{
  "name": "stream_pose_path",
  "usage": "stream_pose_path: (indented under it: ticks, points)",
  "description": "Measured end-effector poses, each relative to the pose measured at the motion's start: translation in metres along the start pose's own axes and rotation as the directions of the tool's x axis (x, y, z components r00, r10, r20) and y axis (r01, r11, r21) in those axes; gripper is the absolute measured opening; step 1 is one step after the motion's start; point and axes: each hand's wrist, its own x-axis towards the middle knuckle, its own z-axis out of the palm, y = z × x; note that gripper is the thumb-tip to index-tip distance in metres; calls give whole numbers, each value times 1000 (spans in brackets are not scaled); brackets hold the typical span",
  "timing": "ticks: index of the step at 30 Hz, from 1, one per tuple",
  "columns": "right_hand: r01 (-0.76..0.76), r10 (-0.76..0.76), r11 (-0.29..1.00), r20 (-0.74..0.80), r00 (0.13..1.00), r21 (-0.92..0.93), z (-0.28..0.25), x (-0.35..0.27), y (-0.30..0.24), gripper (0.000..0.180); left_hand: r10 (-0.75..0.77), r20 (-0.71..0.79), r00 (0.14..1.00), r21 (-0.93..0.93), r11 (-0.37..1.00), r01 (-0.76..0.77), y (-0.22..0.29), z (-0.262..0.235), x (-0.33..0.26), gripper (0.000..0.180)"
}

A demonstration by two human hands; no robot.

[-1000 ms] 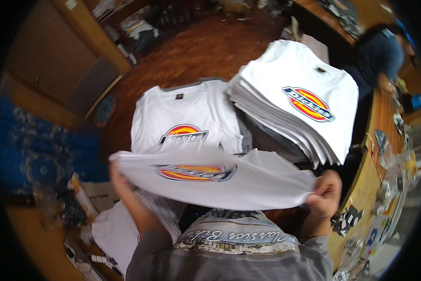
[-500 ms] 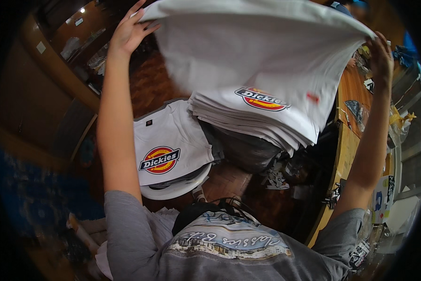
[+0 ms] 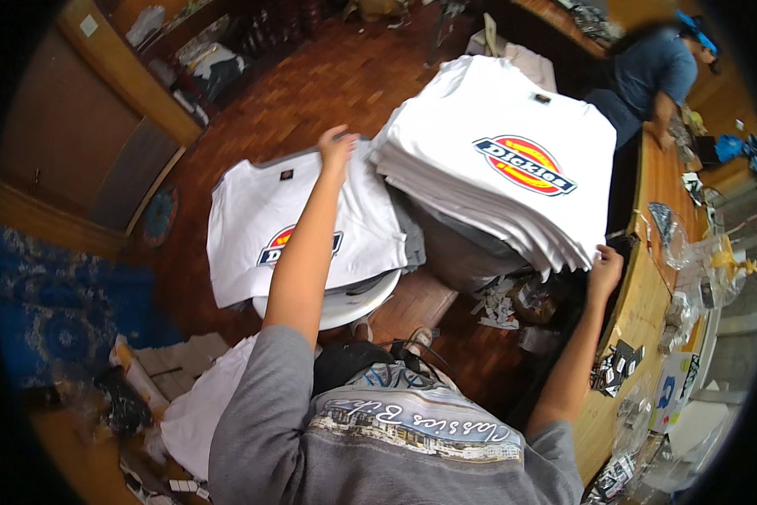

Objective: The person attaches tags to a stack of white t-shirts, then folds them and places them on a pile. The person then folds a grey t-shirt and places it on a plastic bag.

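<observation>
Shirt stack (image 3: 496, 168) between left hand (image 3: 338, 145), right hand (image 3: 604, 268)

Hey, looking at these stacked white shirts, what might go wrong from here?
The tall stack of white T-shirts fans out toward its lower right edge, where the right hand touches it; a nudge might slide layers off. The smaller pile overhangs the round white stool, under the left hand, and could droop or slip to the floor.
</observation>
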Motion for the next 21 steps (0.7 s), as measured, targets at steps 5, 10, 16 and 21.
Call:
stream_pose_path:
  ticks: [5, 10, 16, 21]
  points:
    - [3, -254, 915, 568, 783, 405, 114, -121, -134, 12, 228, -827, 515, 288, 957, 39, -106, -236, -34, 24]
    - [144, -104, 989, 786, 609, 18, 189, -191, -189, 24, -44, -987, 154, 70, 748, 659, -126, -347, -110, 29]
    - [239, -72, 967, 801, 594, -91, 192, -208, -215, 27, -310, -940, 145, -219, 870, 441, -165, -420, -140, 43]
    - [28, 15, 999, 912, 410, -29, 159, -184, -223, 24, 68, -909, 412, 371, 583, 723, -135, -395, -151, 27]
